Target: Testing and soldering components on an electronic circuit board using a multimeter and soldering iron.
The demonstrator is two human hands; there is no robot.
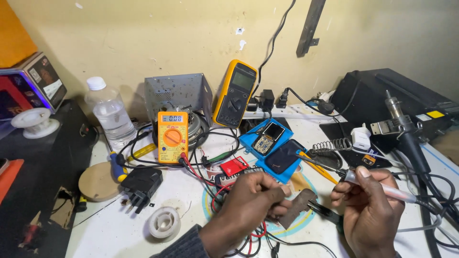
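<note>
My left hand [251, 200] is closed around a small dark flat piece [297, 206] held low over the white bench. My right hand [370, 210] grips a soldering iron [377, 187] like a pen, its yellow-tipped point [318, 167] aimed left toward a blue mat [248, 138]. On that mat lie an opened phone [267, 137] and a dark phone back [284, 155]. Black-handled pliers [325, 211] lie between my hands.
An orange multimeter [172, 136] and a larger yellow one [234, 93] stand behind tangled leads. Around them sit a water bottle [110, 114], a metal box [177, 93], a black plug adapter [141, 185], a solder spool [164, 222], a coiled iron stand [332, 145] and a hot-air station [401, 102].
</note>
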